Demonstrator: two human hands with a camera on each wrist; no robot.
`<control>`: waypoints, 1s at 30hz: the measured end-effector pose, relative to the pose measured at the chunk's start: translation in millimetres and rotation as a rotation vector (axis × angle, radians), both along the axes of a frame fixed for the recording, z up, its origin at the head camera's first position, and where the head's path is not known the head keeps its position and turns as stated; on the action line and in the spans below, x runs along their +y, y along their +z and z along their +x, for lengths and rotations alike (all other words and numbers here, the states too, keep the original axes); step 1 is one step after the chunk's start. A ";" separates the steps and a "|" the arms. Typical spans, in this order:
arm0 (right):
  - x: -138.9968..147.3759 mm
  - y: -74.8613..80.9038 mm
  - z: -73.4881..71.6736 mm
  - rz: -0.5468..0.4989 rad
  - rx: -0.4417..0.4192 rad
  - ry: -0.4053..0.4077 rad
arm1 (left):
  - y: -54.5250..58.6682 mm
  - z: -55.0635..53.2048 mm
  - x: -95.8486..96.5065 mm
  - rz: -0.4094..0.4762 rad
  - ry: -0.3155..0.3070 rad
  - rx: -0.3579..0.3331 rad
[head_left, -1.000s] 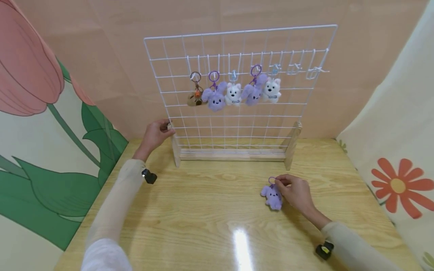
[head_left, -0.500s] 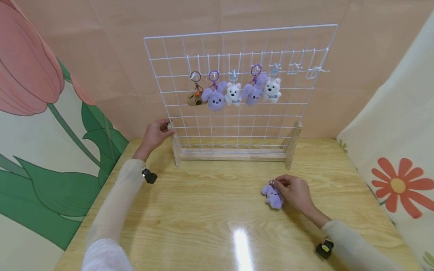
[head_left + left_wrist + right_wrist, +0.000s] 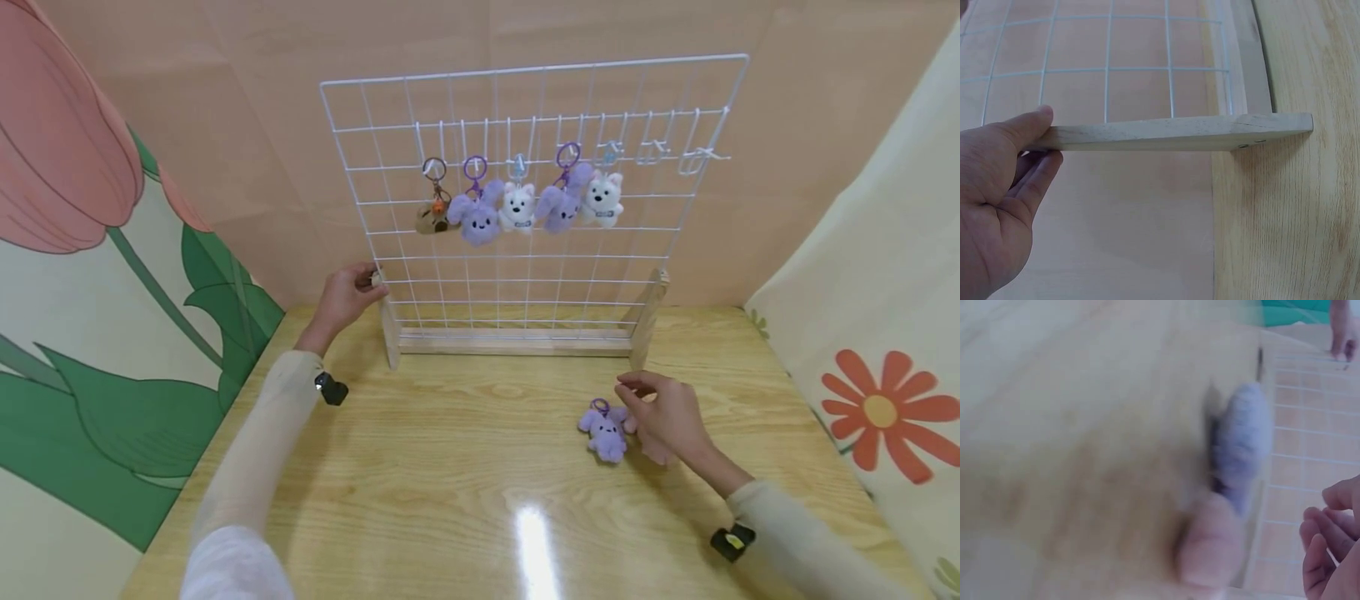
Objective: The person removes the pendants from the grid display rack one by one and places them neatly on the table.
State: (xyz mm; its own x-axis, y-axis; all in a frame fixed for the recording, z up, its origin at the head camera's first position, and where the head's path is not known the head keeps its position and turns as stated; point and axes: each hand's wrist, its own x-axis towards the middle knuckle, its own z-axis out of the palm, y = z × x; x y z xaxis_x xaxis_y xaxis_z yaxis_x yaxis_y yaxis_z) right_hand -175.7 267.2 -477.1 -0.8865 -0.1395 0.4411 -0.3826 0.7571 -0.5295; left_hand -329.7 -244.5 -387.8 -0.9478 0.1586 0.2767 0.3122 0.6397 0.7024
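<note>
My left hand [image 3: 347, 302] grips the wooden side upright [image 3: 1166, 129] of a white wire grid rack, thumb on one face and fingers on the other. On the table before the rack lies a purple plush keychain [image 3: 606, 435], its ring at the top. A pink plush [image 3: 654, 448], partly covered by my right hand [image 3: 667, 417], lies close beside it. That hand hovers over the pink plush with loosely bent fingers and nothing between them. In the right wrist view the purple plush [image 3: 1242, 434] and the pink plush [image 3: 1211, 544] are blurred.
Several plush keychains hang in a row on the grid [image 3: 525, 268]: a brown one [image 3: 432, 218], purple ones [image 3: 478, 221] and white ones [image 3: 602, 200]. Bare hooks [image 3: 697, 158] stick out at the right end. A wooden crossbar [image 3: 513, 342] joins the uprights low down.
My right hand has let go of the purple keychain and moved slightly right and up; the keychain's ring has dropped, and the pink plush now shows under the hand. My left hand stays put.
</note>
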 end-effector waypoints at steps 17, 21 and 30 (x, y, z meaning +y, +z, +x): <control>-10.6 90.4 -13.8 -0.051 0.219 0.055 | -1.6 -1.4 -0.8 0.002 0.000 -0.003; -12.1 111.7 -18.1 -0.037 0.226 0.039 | -1.8 -1.2 -0.7 0.001 -0.001 0.002; -16.2 157.7 -29.2 -0.055 0.234 0.038 | -1.6 -1.5 -0.3 0.010 0.003 0.014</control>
